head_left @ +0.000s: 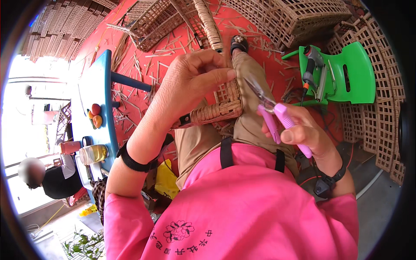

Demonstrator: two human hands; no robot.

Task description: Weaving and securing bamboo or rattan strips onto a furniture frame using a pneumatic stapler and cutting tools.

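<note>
My right hand (299, 130) grips a pair of snips (284, 119) with ribbed pink-purple handles. Their silver blades are blurred and point up and left, toward the woven piece, without visibly touching it. My left hand (193, 80) is closed, thumb and index finger pinched together over a cane-wrapped wicker frame (216, 112). Whatever lies in that pinch is too blurred to make out. The frame sits at my knees, its corner on the right beside my trouser leg. A wrapped pole (208, 26) runs up and away beyond my left hand.
A green chair (357, 73) at right holds a grey power tool (310, 67). Left stands a blue table (104, 86) with fruit (95, 115) and a jar (93, 154); a person (60, 180) sits beyond. Cane scraps litter the red floor (169, 47); woven baskets (299, 21) stand around.
</note>
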